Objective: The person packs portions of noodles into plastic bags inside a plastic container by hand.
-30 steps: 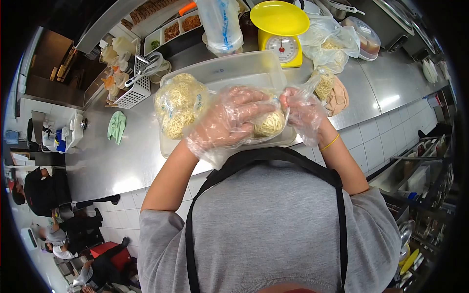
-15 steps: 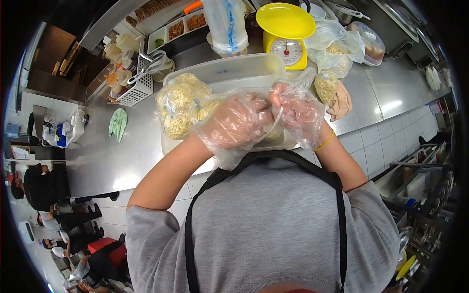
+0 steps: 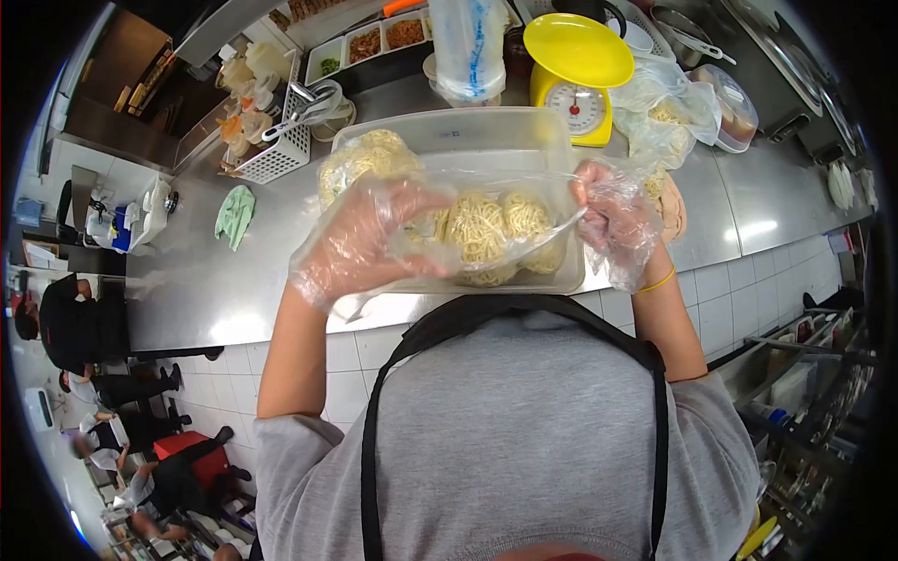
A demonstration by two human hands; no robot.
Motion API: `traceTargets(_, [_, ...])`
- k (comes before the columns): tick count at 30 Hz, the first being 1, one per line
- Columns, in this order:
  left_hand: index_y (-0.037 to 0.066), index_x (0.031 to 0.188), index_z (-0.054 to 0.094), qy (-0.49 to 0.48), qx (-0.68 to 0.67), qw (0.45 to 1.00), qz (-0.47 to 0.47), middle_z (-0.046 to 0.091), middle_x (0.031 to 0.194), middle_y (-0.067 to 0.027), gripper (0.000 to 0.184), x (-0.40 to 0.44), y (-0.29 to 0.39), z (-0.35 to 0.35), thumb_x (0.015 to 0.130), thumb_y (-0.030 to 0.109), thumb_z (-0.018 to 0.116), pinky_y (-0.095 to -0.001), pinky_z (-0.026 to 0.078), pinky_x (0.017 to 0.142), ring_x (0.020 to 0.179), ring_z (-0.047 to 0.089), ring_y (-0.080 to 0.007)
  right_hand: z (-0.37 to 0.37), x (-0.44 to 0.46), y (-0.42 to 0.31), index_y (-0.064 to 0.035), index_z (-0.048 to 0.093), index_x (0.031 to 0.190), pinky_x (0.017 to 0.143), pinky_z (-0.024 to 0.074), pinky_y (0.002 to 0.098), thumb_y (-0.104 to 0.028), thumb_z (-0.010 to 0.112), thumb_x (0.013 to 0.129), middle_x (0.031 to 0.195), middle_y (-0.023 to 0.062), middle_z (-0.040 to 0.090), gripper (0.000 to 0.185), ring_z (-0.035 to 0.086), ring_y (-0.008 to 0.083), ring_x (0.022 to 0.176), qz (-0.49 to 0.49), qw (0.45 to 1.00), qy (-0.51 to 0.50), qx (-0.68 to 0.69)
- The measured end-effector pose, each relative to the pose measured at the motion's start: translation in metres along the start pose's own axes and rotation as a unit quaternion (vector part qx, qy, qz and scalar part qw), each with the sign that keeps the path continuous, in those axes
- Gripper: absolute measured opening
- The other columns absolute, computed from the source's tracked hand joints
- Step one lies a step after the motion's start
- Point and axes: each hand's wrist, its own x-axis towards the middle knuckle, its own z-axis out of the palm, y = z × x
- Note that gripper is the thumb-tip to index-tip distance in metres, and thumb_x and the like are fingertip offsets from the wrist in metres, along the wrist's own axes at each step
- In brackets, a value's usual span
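My left hand (image 3: 369, 238), in a clear plastic glove, has its thumb and fingers spread at the left end of a clear bag of noodle bundles (image 3: 482, 234). The bag lies over the front of a translucent plastic tub (image 3: 486, 131). At the bag's right end, my gloved right hand (image 3: 617, 210) pinches the gathered plastic, its fingers closed. Another bag of noodles (image 3: 360, 164) rests at the tub's left side, partly behind my left hand.
Behind the tub stand a yellow scale (image 3: 575, 103) and a roll of plastic bags (image 3: 468, 56). A white basket (image 3: 281, 154) and a green cloth (image 3: 236, 215) are on the left. More bagged noodles (image 3: 669, 122) lie right. Several people are at far left.
My left hand has moved left, away from my right hand, and its fingers have spread. The noodle bundles between the hands now show. My right hand still grips the plastic.
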Motion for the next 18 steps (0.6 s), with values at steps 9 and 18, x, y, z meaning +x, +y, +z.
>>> traceTargets(9, [0.014, 0.082, 0.054, 0.091, 0.155, 0.980, 0.082, 0.052, 0.066, -0.0054, 0.024, -0.034, -0.033, 0.025, 0.066, 0.025, 0.069, -0.0351, 0.039, 0.063, 0.066, 0.052, -0.0248, 0.006, 0.003, 0.007, -0.0075, 0.045, 0.088, 0.037, 0.0287, 0.0175, -0.009, 0.041, 0.082, 0.070, -0.0025, 0.042, 0.007, 0.031, 0.0044, 0.043, -0.019, 0.985, 0.078, 0.153])
traceTargets(18, [0.012, 0.058, 0.044, 0.258, 0.136, 0.947, 0.137, 0.044, 0.053, -0.0018, 0.030, 0.013, 0.005, 0.005, 0.067, 0.024, 0.070, -0.0339, 0.035, 0.054, 0.053, 0.045, -0.0219, -0.006, 0.001, -0.041, -0.0072, 0.047, 0.086, 0.037, 0.0271, 0.0148, -0.013, 0.040, 0.085, 0.064, -0.0044, 0.042, 0.009, 0.035, 0.0020, 0.044, -0.127, 0.979, 0.140, 0.080])
